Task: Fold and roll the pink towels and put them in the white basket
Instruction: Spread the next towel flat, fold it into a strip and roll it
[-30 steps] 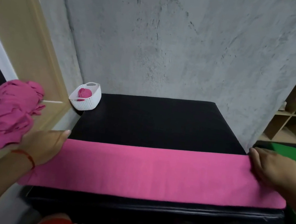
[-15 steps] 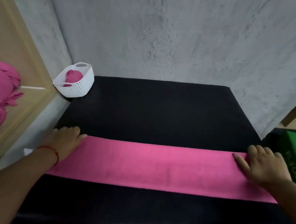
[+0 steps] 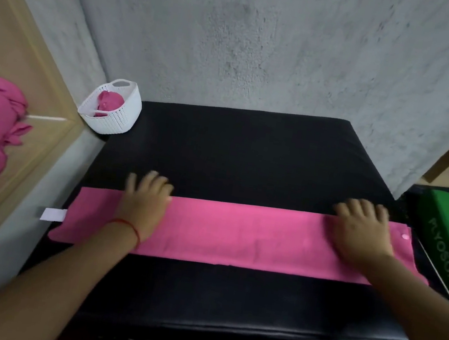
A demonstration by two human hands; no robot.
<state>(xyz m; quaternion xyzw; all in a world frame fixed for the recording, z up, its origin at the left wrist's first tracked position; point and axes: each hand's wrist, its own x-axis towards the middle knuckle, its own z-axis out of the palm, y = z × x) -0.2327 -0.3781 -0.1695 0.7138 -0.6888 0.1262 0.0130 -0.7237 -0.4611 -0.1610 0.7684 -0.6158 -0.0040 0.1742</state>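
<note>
Left hand (image 3: pixel 144 204) and right hand (image 3: pixel 361 234) flat, fingers spread, gripping nothing, pressing folded pink towel (image 3: pixel 239 234) mid-frame to smooth it for rolling

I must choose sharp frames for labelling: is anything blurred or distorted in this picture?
Head view: the left hand and right hand are motion-blurred, mostly toward the tips; the pink towel is fairly sharp; the wide-angle lens curves the edges of the black box; lighting is soft, without glare.

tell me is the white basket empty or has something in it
Not empty: a pink towel shows inside the white basket through its open top.
</note>
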